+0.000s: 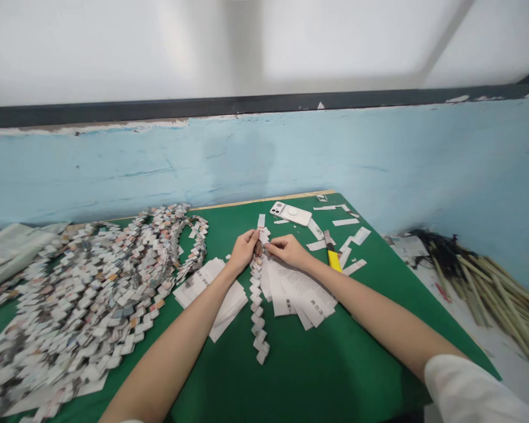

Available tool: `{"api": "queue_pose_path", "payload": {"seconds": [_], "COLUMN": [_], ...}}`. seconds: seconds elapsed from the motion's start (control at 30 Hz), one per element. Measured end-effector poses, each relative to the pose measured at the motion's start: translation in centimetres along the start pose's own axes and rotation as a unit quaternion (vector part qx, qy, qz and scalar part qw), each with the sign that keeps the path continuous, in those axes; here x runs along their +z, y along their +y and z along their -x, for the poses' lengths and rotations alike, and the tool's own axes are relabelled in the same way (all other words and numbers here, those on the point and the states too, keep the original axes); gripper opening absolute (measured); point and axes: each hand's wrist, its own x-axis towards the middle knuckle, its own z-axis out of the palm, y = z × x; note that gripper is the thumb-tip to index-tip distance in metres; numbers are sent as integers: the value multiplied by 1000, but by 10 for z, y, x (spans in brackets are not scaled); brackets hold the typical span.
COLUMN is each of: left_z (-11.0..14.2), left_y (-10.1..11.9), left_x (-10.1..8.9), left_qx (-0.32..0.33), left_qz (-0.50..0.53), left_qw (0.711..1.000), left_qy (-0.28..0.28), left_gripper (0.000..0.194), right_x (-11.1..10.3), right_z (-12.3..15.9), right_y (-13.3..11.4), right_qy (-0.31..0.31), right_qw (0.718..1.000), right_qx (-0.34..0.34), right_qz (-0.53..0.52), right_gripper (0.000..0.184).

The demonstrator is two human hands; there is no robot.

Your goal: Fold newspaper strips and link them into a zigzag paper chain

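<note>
My left hand and my right hand meet over the green table, both pinching the top end of a folded paper chain. The chain is made of zigzag newspaper links and runs from my fingers toward me along the table. A short paper strip sticks up between my fingertips. Under and beside my right wrist lies a pile of cut newspaper strips. A second stack of strips rests below my left forearm.
A big heap of finished paper chain covers the left of the table. A white phone, a yellow utility knife and loose strips lie at the back right. Sticks lie on the floor to the right. A blue wall stands behind.
</note>
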Motion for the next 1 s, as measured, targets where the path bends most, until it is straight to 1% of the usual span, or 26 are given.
{"api": "queue_pose_path", "payload": {"seconds": [0.17,0.3,0.5,0.67,0.77,1.0], "left_z": [2,3,6,3,1,1], "left_y": [1,3,10,8,6,8], "left_x": [0,1,2,0,-1,-1], "left_qx": [-2,-3,9,4,-3,6], "left_qz": [-6,1,-1,20,48,61], "left_qw": [1000,1000,1000,999,998,998], "left_qy": [-14,-16,-16,-26,-32,-9], "left_gripper": [50,46,46,45,44,43], "right_x": [-1,-1,1,2,2,3], "right_z": [0,0,-1,0,1,3], "right_y": [2,3,3,1,0,0], "right_qy": [3,-2,-31,-40,-37,-7], "right_qw": [1000,1000,999,997,997,999], "right_qx": [3,6,7,16,29,30], "right_qz": [15,-3,-40,-62,-61,-11], "right_gripper": [54,53,50,51,53,54]}}
